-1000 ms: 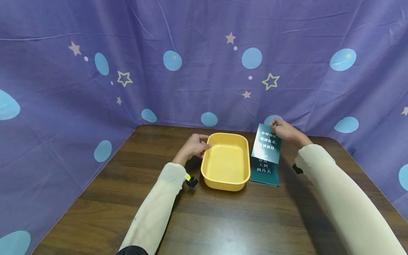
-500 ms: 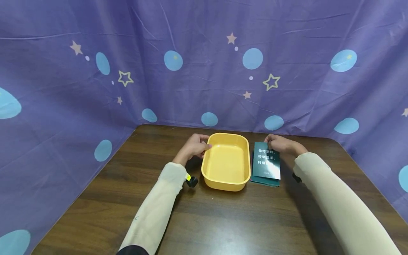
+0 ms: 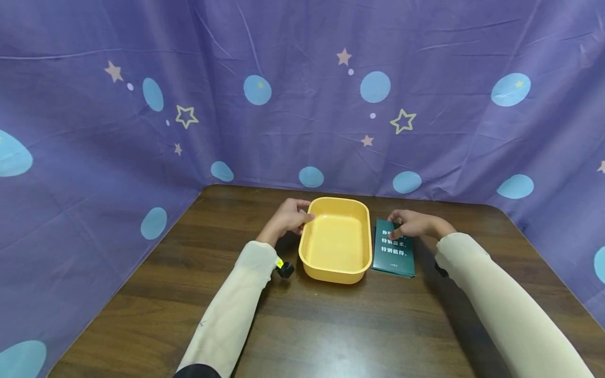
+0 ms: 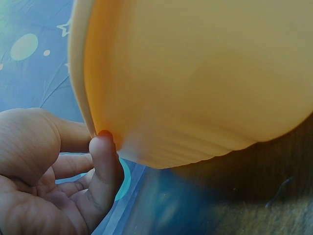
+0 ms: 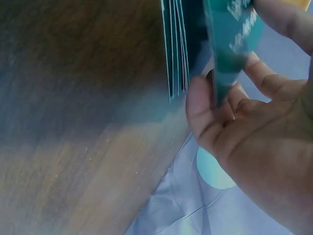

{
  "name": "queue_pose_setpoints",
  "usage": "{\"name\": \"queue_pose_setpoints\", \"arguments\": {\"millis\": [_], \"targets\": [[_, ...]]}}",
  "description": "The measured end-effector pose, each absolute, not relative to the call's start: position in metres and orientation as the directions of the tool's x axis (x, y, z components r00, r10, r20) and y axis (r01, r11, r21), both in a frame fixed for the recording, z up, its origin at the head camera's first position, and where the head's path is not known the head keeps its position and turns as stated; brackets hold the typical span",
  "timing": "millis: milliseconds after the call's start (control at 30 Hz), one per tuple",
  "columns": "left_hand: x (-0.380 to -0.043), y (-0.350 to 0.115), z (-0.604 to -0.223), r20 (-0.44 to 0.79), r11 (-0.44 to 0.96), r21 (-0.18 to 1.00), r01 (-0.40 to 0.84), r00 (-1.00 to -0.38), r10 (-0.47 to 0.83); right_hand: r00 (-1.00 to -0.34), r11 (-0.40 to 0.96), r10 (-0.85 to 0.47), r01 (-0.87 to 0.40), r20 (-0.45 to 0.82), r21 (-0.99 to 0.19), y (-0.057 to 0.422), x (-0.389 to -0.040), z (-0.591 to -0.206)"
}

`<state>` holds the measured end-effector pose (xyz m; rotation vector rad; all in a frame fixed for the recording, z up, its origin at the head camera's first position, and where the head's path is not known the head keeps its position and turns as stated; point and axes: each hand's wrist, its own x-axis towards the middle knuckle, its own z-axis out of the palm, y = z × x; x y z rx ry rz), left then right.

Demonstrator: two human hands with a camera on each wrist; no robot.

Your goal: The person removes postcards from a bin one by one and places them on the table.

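Note:
A yellow plastic box with rounded corners sits on the table. My left hand pinches its rim at the far left corner; in the left wrist view, thumb and finger meet at the edge of the box wall. To the right of the box lies a small stack of dark green cards, their thin pale edges showing in the right wrist view. My right hand holds the top card, which bears white writing, by its far end. In the right wrist view, that card slants between thumb and fingers, apart from the stack.
The brown wooden table reaches back to a purple curtain printed with stars and blue spots. The curtain also closes off the left side. The cards lie close along the right wall of the box.
My right hand has lowered the lettered card from above onto the green stack, moving down and nearer to me. The left hand and the yellow box stay in place.

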<state>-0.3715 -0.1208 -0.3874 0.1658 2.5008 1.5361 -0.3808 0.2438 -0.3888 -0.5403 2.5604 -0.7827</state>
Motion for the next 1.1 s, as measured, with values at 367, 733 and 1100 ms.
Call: {"name": "queue_pose_setpoints", "arguments": {"millis": [367,733,1100], "targets": [[-0.370,-0.120,-0.387,-0.106,0.455,0.890,-0.008,-0.976,0.188,-0.840,0.764,-0.515,-0.359,-0.171,-0.535,0.240,-0.375,-0.396],[-0.370,-0.121,-0.387,-0.103,0.468,0.883,-0.002,-0.976,0.190,-0.856,0.788,-0.508,-0.417,-0.094,-0.453,0.239,-0.370,-0.399],[-0.369,-0.128,-0.378,-0.019,0.582,0.803,0.124,-0.972,0.233,-0.928,0.889,-0.343,-0.370,0.143,-0.270,0.244,-0.357,-0.396]]}}
